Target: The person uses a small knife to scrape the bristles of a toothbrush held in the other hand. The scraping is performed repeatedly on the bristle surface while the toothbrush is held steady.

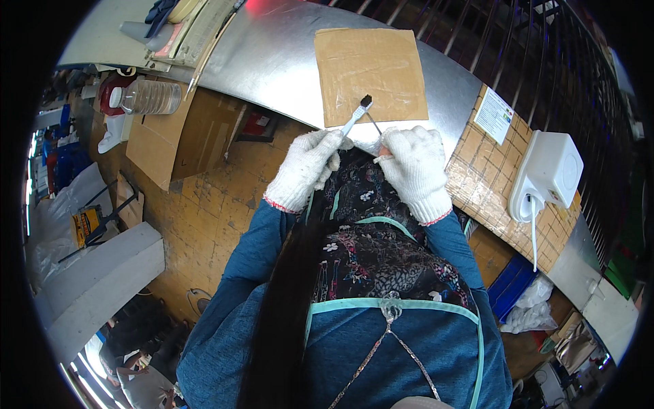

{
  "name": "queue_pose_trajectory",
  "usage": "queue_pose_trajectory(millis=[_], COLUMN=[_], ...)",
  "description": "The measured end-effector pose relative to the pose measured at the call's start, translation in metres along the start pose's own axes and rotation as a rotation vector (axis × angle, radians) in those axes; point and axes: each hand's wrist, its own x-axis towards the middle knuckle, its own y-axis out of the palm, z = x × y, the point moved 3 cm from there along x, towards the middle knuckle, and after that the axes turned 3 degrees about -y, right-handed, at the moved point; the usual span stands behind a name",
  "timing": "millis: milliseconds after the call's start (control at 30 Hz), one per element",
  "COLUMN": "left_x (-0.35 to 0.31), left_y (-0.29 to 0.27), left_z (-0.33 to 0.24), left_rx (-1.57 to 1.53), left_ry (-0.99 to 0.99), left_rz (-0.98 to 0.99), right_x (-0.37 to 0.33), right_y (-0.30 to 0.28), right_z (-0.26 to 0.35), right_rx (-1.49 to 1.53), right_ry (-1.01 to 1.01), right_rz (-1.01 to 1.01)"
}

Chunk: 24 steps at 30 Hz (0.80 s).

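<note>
In a white knitted glove, my left hand (303,167) is closed around the pale handle of a small toothbrush-like brush (354,121) with dark bristles. The brush points up and away, its head over the near part of a flat brown cardboard sheet (371,71). My right hand (417,170), gloved the same way with a bare fingertip showing, pinches a thin dark rod (374,124). The rod's far end meets or passes just beneath the brush head; I cannot tell which. Both hands are at the near edge of the metal tabletop (272,48).
To the right, a white power adapter (555,163) with a cable sits on a patterned board (487,167), near a printed sheet (494,114). Metal bars (504,41) run along the far right. At left are a clear plastic bottle (153,97) and an open cardboard box (153,150).
</note>
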Motion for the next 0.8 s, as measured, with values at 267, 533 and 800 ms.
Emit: queue_pose_trajectory(millis=[267,533,800], left_x=[0.0000,-0.0012,-0.0006], left_y=[-0.0005,0.0005,-0.0011], left_z=[-0.0004,-0.0014,-0.0011], left_rx=[0.000,-0.013,-0.008], left_ry=[0.000,-0.003,0.000], left_rz=[0.011,0.001,0.015], right_x=[0.0011,0.0032,0.0036], right_y=[-0.0002,-0.0016,-0.0025], right_z=[0.0004,0.0003,0.0026], right_rx=[0.015,0.009,0.021], right_ry=[0.022,0.019,0.023], right_rz=[-0.026,-0.016,-0.021])
